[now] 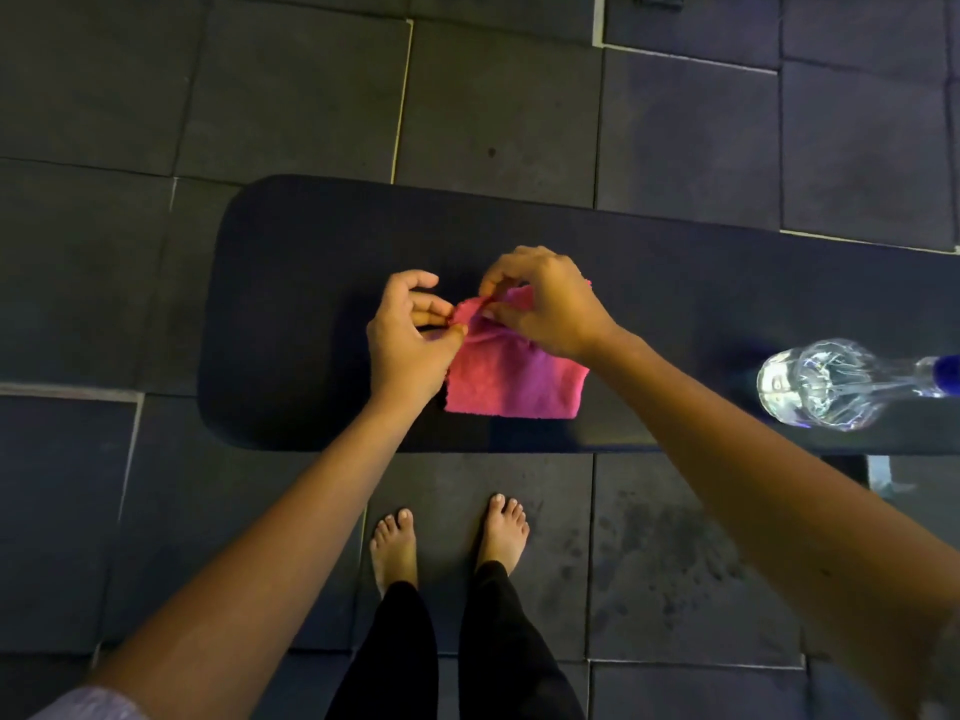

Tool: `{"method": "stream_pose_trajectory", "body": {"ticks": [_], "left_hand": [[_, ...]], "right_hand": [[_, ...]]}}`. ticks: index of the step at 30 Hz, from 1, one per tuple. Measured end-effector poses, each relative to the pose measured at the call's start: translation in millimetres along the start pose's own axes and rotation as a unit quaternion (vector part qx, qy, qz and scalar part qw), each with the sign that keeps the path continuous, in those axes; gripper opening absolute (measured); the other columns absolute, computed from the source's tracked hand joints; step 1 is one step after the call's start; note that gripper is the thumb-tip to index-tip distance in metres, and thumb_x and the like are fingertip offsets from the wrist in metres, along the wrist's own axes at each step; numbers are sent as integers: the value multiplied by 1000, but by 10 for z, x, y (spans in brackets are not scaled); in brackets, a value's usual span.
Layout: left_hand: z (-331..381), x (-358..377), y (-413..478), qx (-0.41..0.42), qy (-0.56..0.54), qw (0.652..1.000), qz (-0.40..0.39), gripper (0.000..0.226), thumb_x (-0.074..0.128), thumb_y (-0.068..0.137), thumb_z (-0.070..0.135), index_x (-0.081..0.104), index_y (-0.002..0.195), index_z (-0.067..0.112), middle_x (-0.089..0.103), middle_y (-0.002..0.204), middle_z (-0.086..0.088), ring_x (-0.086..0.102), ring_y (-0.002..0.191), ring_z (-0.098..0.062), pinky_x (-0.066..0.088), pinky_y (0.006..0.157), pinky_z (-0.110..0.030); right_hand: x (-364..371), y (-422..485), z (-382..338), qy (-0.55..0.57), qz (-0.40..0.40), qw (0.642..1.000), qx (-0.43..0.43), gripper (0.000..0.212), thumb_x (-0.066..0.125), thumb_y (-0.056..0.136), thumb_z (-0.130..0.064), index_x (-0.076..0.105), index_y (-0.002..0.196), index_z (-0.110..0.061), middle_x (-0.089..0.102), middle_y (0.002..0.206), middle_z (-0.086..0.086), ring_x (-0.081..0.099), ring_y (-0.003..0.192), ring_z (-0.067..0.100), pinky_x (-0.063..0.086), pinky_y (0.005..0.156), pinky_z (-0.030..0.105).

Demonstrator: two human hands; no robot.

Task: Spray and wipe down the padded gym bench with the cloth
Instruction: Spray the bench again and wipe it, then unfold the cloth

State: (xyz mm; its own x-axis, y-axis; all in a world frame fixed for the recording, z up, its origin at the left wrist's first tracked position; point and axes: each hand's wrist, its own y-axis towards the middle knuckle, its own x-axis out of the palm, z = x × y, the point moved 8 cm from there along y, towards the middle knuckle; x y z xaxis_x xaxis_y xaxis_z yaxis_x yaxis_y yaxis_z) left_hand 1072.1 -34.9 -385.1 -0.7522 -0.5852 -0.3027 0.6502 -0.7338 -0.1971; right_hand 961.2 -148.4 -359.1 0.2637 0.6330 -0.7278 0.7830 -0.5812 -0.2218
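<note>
The pink terry cloth (511,381) is lying folded into a rough rectangle near the middle of the black padded tabletop of the gym bench (311,304), its lower part resting flat while its upper edge is being lifted off the padding. The left hand (410,335) is pinching the upper left corner between thumb and fingertips. The right hand (545,304), just beside it, is curling its fingers over the same upper edge and nipping a fold of the fabric. Both hands are thus clamped on the cloth, close together. Judging from this, the step in hand is readying the cloth, opening or refolding it into a pad for wiping. To do that well, the person should be drawing the two corners apart evenly, squaring the layers so that a flat, clean face is meeting the padding, and making a pad thick enough to press on. A clear plastic spray bottle with a blue top (815,381) is resting on the tabletop well to the right of the cloth, apparently on its side, with neither hand touching it; whether the padding is wet with spray I cannot tell. Around the bench, dark rubber floor tiles (291,96) are spreading out, and the person's bare feet (395,543) are standing just in front.
</note>
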Motion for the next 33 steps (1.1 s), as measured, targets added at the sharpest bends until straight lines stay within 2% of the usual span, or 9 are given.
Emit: {"method": "stream_pose_trajectory", "body": {"ticks": [5, 11, 15, 17, 19, 23, 26, 30, 33], "left_hand": [[141, -65, -61, 107, 21, 994, 24, 47, 75, 74, 0, 51, 112, 13, 62, 79, 5, 64, 74, -6, 50, 66, -14], [242, 5, -93, 157, 27, 987, -33, 56, 72, 71, -7, 45, 118, 9, 61, 82, -2, 64, 77, -11, 54, 69, -20], [140, 6, -42, 88, -5, 994, -71, 61, 76, 69, 8, 44, 119, 22, 61, 97, 4, 63, 90, -10, 55, 78, -27], [18, 110, -64, 42, 28, 988, -144, 40, 77, 72, 13, 57, 106, 21, 67, 95, 2, 65, 87, -13, 56, 82, -39], [10, 175, -126, 53, 81, 979, -182, 18, 75, 77, 18, 65, 90, 11, 70, 83, -2, 66, 78, -18, 54, 79, -46], [268, 108, -99, 58, 3, 989, -136, 10, 69, 79, 32, 66, 84, 25, 65, 84, 14, 62, 83, -5, 52, 79, -33], [544, 150, 24, 53, -105, 982, -150, 13, 74, 76, 29, 66, 86, 26, 68, 88, 7, 63, 86, -7, 52, 78, -26], [764, 271, 236, 11, -70, 988, -138, 10, 72, 82, 11, 65, 86, 15, 69, 86, -11, 64, 81, -17, 53, 79, -39], [1111, 159, 450, 32, -130, 989, -70, 11, 67, 85, 4, 60, 87, 12, 65, 85, -10, 59, 79, -15, 49, 76, -33]], "right_hand": [[77, -3, -102, -31, 27, 999, -28, 45, 77, 79, -23, 63, 121, -29, 56, 115, 0, 44, 106, 20, 42, 84, 45], [135, 35, -196, -68, -5, 997, -42, 15, 76, 78, -22, 71, 91, -27, 56, 113, -6, 39, 108, 15, 36, 86, 46], [-134, 26, -225, 55, 41, 997, -33, 8, 69, 74, -11, 63, 80, -10, 65, 84, 4, 59, 81, 21, 50, 76, 49], [-368, -11, -181, 180, 104, 978, 0, 10, 67, 74, 0, 58, 77, -4, 62, 74, 13, 57, 68, 22, 50, 67, 44], [-610, -69, -119, 265, 159, 951, 18, 20, 66, 74, 7, 55, 74, -10, 58, 70, 6, 55, 66, 15, 46, 61, 34], [-993, -236, -32, 328, 193, 924, 31, 25, 68, 78, 14, 61, 87, -8, 60, 78, 4, 56, 74, 18, 49, 70, 29], [-1076, -342, -58, 335, 155, 929, 32, 27, 70, 79, 12, 64, 102, -1, 66, 86, 7, 62, 79, 15, 53, 77, 28], [-1241, -414, -58, 318, 188, 928, 43, 22, 73, 78, 10, 66, 98, 3, 67, 85, 9, 64, 79, 18, 55, 81, 33], [-1561, -433, 18, 330, 271, 903, 53, 19, 71, 78, 12, 65, 85, -4, 65, 79, 8, 60, 76, 18, 51, 78, 33]]}}
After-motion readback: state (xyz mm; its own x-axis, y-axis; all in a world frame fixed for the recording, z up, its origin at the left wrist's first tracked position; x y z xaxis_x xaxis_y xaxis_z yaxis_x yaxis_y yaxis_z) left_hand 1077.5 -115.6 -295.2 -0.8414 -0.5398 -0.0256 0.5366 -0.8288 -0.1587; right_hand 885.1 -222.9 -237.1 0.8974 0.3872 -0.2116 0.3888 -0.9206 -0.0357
